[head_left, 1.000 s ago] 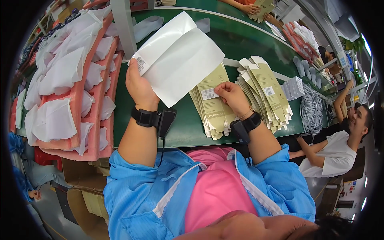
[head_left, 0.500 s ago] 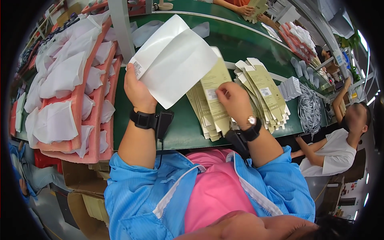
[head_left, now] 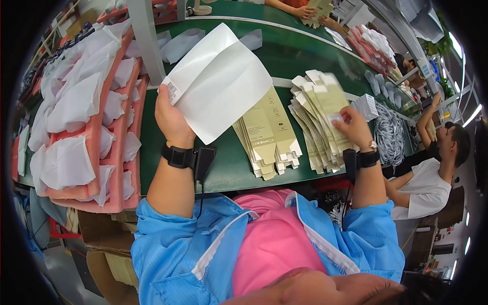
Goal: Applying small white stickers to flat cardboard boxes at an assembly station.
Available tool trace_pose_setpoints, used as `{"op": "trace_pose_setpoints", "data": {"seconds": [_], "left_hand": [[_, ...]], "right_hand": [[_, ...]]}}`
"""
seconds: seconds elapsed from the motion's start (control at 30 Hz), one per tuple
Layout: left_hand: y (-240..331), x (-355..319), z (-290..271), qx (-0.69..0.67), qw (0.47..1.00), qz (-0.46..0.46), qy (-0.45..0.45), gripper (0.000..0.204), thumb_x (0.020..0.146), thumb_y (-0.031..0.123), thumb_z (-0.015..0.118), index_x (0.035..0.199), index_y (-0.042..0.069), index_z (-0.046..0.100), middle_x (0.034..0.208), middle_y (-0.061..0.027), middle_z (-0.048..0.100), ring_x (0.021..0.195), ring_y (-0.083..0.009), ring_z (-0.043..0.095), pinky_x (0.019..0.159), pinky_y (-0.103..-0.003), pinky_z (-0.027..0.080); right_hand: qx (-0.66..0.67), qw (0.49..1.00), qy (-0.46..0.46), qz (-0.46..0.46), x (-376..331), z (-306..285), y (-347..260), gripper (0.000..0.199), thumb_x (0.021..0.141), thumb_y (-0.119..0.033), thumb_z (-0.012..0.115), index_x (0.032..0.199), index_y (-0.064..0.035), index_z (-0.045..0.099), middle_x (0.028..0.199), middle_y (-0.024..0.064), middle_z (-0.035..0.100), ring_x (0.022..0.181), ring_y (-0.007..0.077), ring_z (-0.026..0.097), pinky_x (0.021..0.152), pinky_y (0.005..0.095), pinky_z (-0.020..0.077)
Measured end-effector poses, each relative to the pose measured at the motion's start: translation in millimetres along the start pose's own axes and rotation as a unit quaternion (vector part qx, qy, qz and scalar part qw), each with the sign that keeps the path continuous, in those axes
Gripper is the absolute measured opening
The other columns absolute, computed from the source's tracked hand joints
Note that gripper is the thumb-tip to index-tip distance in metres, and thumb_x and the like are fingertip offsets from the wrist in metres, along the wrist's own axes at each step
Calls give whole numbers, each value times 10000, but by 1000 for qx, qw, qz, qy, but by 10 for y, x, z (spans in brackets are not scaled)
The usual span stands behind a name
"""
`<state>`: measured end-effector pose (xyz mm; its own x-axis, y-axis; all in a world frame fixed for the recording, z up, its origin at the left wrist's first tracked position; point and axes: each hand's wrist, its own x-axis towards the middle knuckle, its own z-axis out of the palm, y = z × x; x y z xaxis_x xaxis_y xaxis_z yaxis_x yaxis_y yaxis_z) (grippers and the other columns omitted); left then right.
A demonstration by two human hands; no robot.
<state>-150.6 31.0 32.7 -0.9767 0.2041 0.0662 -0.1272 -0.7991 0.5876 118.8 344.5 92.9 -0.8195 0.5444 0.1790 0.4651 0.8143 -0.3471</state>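
Note:
My left hand (head_left: 173, 118) is closed on the left edge of a glossy white label sheet (head_left: 223, 86), which is creased across and held up over the table. Small printed labels (head_left: 173, 91) show beside my thumb. Under the sheet's right corner lies a stack of flattened olive-green cartons (head_left: 272, 133), with white flaps toward me. My right hand (head_left: 354, 126) pinches the right side of a flattened carton (head_left: 330, 99), blurred at its far end, over a second carton stack (head_left: 310, 129). A white label on that carton is partly covered by my fingers.
Pink foam trays (head_left: 119, 147) with white-wrapped items are piled at the left. Right of the cartons are small white boxes (head_left: 366, 107) and a heap of grey cables (head_left: 390, 133). A metal post (head_left: 146, 38) rises at the table's far left. Other people work across the table and at the right.
My right hand has moved right, carrying a labelled carton from the left stack onto the right stack. The left stack's top carton now shows no label. My left hand still holds the sheet.

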Motion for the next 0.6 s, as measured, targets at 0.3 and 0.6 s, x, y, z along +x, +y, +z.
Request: {"op": "trace_pose_setpoints", "data": {"seconds": [0.3,0.6], "left_hand": [[-18,-49,22,7,1000,0,-4,370,938,291,425,1069,-31,550,1022,-126,601,886,-217,603,761,-316,488],[-143,-103,21,89,992,42,-73,305,939,267,478,1037,-6,571,971,-66,617,852,-142,587,760,-261,464]], "right_hand": [[87,996,13,31,-135,224,152,425,704,-157,745,1058,-45,538,772,21,473,690,122,442,646,242,412],[42,978,103,-176,-224,-21,-1033,453,698,-68,702,1123,-79,546,826,65,521,753,198,518,653,283,437]]}}
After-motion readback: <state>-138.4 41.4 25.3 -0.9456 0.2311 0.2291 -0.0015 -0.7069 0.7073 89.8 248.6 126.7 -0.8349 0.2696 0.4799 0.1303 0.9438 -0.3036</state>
